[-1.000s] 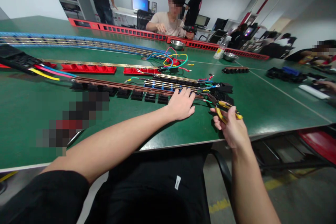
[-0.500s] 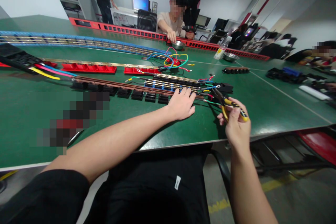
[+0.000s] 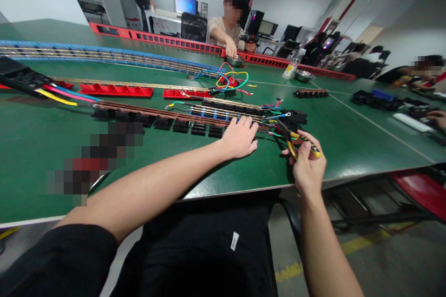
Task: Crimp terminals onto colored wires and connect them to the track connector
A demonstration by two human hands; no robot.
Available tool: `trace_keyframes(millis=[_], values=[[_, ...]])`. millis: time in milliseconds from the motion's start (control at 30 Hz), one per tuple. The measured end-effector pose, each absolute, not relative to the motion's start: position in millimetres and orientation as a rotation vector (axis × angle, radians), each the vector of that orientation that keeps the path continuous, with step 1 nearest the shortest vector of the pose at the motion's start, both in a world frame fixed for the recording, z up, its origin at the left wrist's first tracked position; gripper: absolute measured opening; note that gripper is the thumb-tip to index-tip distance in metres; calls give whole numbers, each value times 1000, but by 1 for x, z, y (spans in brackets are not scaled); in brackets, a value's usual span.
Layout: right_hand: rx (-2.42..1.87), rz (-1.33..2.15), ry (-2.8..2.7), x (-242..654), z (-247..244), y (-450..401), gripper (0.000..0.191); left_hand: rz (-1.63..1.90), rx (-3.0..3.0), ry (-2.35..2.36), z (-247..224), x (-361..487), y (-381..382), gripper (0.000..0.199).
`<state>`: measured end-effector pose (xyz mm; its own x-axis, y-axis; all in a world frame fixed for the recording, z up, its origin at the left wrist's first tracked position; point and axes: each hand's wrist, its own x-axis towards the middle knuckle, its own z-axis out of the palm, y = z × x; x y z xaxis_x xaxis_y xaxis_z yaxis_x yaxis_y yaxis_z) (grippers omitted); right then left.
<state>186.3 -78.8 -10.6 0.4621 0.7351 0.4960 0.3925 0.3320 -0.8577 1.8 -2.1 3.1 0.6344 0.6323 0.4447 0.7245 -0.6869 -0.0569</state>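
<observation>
Here, the right hand [image 3: 309,165] grips yellow-handled, dark-nosed pliers [image 3: 296,136]. Near it, the left hand [image 3: 240,138] lies unclenched over long brown, black-blocked rails [image 3: 167,113].

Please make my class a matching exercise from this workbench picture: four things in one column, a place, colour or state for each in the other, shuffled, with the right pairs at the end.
Column one
1. Pliers
2. Left hand
3. Clear bottle
4. Tabletop

Column two
A. Green
B. Beside a metal bowl
C. Resting on the brown bars
D. Held in the right hand

Right pairs: 1-D, 2-C, 3-B, 4-A
</observation>
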Motion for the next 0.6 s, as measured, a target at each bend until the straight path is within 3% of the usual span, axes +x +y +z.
trace_keyframes(millis=[600], values=[[-1381,352,-1354,193,-11,-71,47,-578,-2616,-1111,3,2,-3,45]])
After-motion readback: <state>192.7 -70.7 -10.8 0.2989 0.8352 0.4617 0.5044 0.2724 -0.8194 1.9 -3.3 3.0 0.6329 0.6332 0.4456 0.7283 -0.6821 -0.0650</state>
